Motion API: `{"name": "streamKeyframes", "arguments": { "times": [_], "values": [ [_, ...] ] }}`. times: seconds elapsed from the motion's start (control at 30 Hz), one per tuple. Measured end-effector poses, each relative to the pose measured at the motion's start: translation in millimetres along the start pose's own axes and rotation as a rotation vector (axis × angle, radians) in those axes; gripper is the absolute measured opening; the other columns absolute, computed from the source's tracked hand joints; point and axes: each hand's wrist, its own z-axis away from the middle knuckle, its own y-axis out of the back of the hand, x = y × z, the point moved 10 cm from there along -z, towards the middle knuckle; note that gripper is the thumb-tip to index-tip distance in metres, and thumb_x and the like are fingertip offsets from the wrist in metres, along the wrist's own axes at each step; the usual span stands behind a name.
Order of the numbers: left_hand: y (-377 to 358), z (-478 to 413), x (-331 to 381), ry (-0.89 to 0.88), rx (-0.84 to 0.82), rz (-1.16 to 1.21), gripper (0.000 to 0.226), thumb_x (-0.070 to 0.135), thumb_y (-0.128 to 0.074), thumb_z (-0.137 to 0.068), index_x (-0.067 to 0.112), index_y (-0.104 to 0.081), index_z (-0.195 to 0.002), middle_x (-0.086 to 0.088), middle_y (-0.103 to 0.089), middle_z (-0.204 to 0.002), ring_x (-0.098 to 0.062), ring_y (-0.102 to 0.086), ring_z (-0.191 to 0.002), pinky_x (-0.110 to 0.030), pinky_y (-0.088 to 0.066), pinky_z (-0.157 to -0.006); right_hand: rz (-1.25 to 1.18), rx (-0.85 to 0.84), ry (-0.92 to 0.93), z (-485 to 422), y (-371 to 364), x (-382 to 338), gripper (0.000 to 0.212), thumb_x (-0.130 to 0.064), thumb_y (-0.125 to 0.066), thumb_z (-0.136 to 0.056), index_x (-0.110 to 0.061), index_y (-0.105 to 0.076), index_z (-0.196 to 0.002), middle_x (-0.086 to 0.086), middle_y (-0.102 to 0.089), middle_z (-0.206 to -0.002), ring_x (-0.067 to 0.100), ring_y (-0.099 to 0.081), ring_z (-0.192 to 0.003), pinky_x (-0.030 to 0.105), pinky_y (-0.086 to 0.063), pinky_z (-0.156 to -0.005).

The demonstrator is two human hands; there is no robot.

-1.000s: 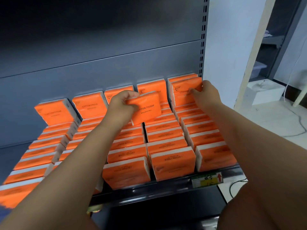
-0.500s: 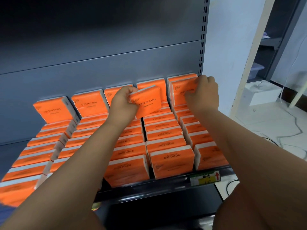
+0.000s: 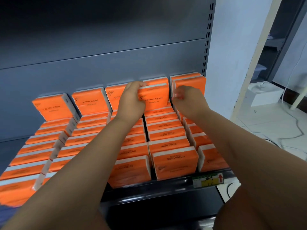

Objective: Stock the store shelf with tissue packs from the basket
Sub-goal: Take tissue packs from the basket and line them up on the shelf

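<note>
Grip noted at left hand: fingers curled over top edge of one orange tissue pack, held upright at rear of second row from right. Found right hand just beside it, fingers loosely bent, blurred, holding nothing; unable to tell contact with rearmost pack of right-end row. Recorded stocked packs in rows filling shelf front to back. Logged price tag on front rail.
</note>
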Motion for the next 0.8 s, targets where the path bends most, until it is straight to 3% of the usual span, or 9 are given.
{"name": "streamKeyframes", "arguments": {
  "times": [0.13,0.27,0.33,0.43,0.57,0.8],
  "values": [
    [-0.8,-0.4,0.6,0.022,0.067,-0.030,0.053,-0.010,-0.062,-0.080,0.012,-0.061,-0.128,-0.002,-0.055,-0.122,-0.010,-0.050,-0.107,0.005,-0.029,-0.083,0.000,-0.040,0.057,-0.5,-10.1,-11.3,0.010,-0.019,-0.058,-0.091,-0.011,-0.064,-0.090,0.002,-0.067,-0.085,0.021,-0.062,-0.079,0.027,-0.045,-0.063],
    [-4.8,2.6,-0.7,0.057,0.097,-0.094,0.050,-0.005,-0.066,-0.082,0.010,-0.061,-0.130,-0.010,-0.055,-0.127,-0.008,-0.045,-0.102,0.002,-0.027,-0.077,-0.052,-0.062,0.036,-0.1,-15.1,-9.3,0.015,-0.020,-0.057,-0.094,-0.013,-0.064,-0.105,0.001,-0.070,-0.095,0.019,-0.063,-0.083,0.027,-0.046,-0.064],
    [-5.7,2.8,-1.6,0.074,0.098,-0.123,0.051,-0.002,-0.067,-0.083,0.010,-0.060,-0.132,-0.012,-0.055,-0.129,-0.016,-0.052,-0.106,-0.005,-0.026,-0.078,-0.072,-0.077,0.029,0.3,-16.9,-9.8,0.023,-0.021,-0.057,-0.095,-0.015,-0.065,-0.116,-0.003,-0.069,-0.103,0.018,-0.062,-0.089,0.028,-0.045,-0.067],
    [-7.4,-0.9,-2.0,0.091,0.079,-0.150,0.050,-0.001,-0.067,-0.084,0.011,-0.061,-0.132,-0.012,-0.056,-0.128,-0.025,-0.057,-0.111,-0.013,-0.030,-0.080,-0.082,-0.093,0.016,1.2,-19.2,-10.9,0.016,-0.019,-0.057,-0.094,-0.012,-0.064,-0.107,-0.004,-0.068,-0.095,0.017,-0.064,-0.082,0.032,-0.053,-0.068],
    [-9.6,-5.8,-3.6,0.099,0.057,-0.176,0.048,-0.002,-0.065,-0.086,0.010,-0.061,-0.133,-0.012,-0.054,-0.128,-0.029,-0.059,-0.110,-0.021,-0.036,-0.083,-0.079,-0.094,0.010,1.8,-19.6,-13.1,0.009,-0.017,-0.056,-0.093,-0.011,-0.062,-0.094,-0.005,-0.064,-0.081,0.017,-0.062,-0.072,0.029,-0.045,-0.058],
    [-5.4,-2.8,-3.6,0.127,0.088,-0.162,0.038,-0.003,-0.061,-0.082,0.005,-0.060,-0.118,-0.012,-0.058,-0.117,-0.018,-0.047,-0.095,-0.016,-0.027,-0.072,-0.074,-0.095,-0.037,6.0,-17.2,-17.4,0.016,-0.019,-0.053,-0.093,-0.012,-0.056,-0.079,0.004,-0.061,-0.071,0.020,-0.056,-0.062,0.030,-0.040,-0.054]
  ]
}}
